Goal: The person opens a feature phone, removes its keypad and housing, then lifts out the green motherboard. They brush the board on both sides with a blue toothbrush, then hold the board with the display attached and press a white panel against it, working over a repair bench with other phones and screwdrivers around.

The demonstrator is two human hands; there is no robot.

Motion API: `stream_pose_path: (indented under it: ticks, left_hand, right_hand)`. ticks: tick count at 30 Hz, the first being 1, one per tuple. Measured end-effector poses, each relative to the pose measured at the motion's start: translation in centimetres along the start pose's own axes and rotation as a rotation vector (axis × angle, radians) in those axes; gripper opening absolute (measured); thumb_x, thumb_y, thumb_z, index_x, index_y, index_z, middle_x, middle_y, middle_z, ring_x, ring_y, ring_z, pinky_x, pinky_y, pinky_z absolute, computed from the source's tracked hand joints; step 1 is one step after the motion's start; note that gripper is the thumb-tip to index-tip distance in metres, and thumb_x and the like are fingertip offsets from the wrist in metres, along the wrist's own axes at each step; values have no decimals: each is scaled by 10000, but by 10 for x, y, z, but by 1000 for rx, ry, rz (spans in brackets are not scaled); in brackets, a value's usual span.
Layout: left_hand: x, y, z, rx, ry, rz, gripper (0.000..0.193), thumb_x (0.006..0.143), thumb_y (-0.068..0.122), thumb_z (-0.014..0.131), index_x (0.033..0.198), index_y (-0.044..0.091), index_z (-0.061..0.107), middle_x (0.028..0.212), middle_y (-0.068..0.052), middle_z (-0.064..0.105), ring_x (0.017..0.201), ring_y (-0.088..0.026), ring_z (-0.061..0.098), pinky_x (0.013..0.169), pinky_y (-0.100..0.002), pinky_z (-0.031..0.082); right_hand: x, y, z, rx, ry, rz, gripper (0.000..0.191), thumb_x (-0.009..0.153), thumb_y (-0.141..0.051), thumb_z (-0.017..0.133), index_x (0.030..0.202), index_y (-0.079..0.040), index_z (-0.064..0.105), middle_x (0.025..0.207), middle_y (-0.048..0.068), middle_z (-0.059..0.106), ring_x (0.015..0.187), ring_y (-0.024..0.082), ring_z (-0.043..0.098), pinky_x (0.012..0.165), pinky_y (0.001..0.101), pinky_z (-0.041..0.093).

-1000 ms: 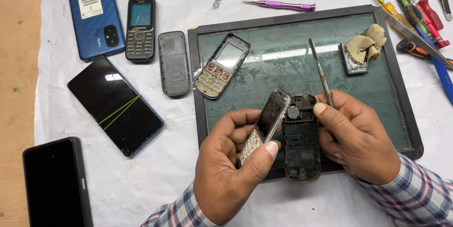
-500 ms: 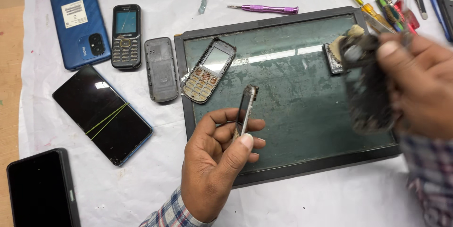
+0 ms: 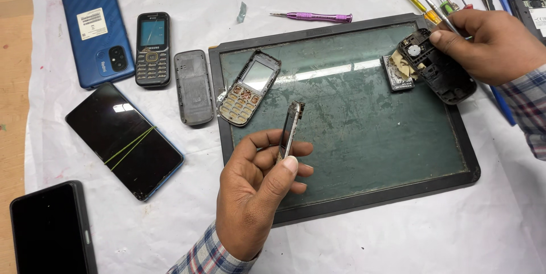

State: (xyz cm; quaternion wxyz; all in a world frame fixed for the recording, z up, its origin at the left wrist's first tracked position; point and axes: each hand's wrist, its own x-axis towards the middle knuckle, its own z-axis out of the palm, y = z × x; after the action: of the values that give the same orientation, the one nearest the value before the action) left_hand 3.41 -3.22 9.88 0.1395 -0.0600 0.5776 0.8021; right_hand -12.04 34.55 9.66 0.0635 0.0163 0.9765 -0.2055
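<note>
My left hand (image 3: 256, 191) holds a thin phone board with its screen (image 3: 289, 130) edge-on, upright over the front of the green work mat (image 3: 364, 137). My right hand (image 3: 493, 43) is at the mat's right rear corner, gripping a black phone back housing (image 3: 441, 69) and a thin metal tool (image 3: 435, 5) together. The housing hangs low over the mat's right edge. A small chip part with a yellowish scrap (image 3: 398, 72) lies just left of the housing.
A keypad front frame (image 3: 249, 87) lies on the mat's left part. Left of the mat are a grey back cover (image 3: 193, 86), a black keypad phone (image 3: 152, 49), a blue phone (image 3: 95, 30), a cracked smartphone (image 3: 124, 140) and a dark phone (image 3: 51, 228). A purple screwdriver (image 3: 313, 17) and several tools (image 3: 438, 1) lie behind.
The two phone parts were together in both hands over the mat's front. My right hand has carried the back housing to the mat's right rear corner; my left hand keeps the board.
</note>
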Motion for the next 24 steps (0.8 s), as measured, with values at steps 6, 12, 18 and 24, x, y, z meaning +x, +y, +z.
stream_pose_path:
  ticks: [6,12,18,24]
  left_hand:
    - [4,-1,0,5,2,2,539,887,220,649,1303,-97,516,1171,-262,730,935,-244,764,719,-342,665]
    - [7,-2,3,-31,-27,-26,579,874,235,668,1332,-90,524,1179,-225,656,974,-228,711,721,-355,671]
    - [10,2,3,-28,-42,-65,594,871,244,679,1354,-74,548,1143,-186,633,1000,-223,676,730,-365,651]
    - [23,1,4,-62,-58,-123,624,822,240,692,1361,-49,570,1190,-198,681,1096,-250,672,871,-429,620]
  right_hand:
    - [-2,-17,4,-177,10,23,366,1094,-346,603,1164,-9,728,629,148,629,513,205,581,479,367,471]
    - [-15,-24,-6,-148,146,-53,370,1115,-321,589,1165,15,735,596,132,591,493,190,541,458,359,424]
    - [-41,14,-13,175,362,-220,267,1105,-121,495,1175,56,682,691,69,468,562,113,424,514,302,338]
    - [-95,67,20,-67,402,-216,217,1104,-45,658,1261,104,681,785,61,556,648,113,471,608,270,403]
